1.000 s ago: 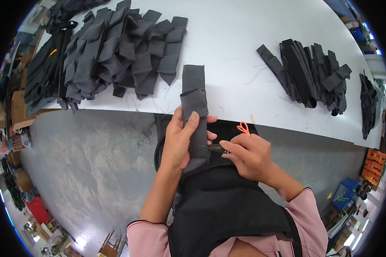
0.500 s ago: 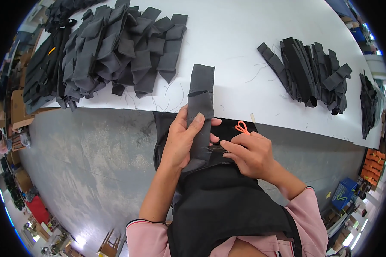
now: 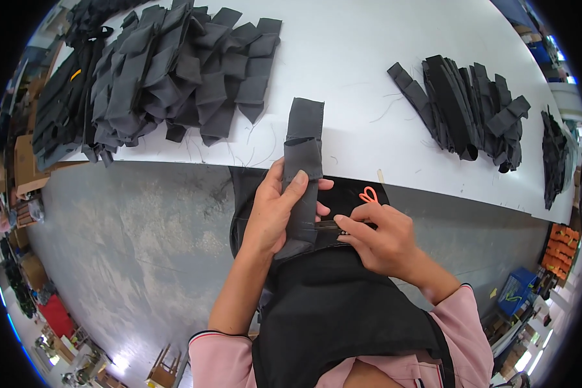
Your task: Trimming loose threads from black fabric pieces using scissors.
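- Strip: in left hand
- Table: beyond strip
- Big pile: on table, left of strip
- Small pile: on table, right of strip
- Snips: in right hand, just right of strip
- Apron: on strip's near side

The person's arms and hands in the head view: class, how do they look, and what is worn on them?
The left hand and right hand are bare, with no gloves or rings to be seen. The forearms are bare too. Short pink sleeves end in thin dark trim.
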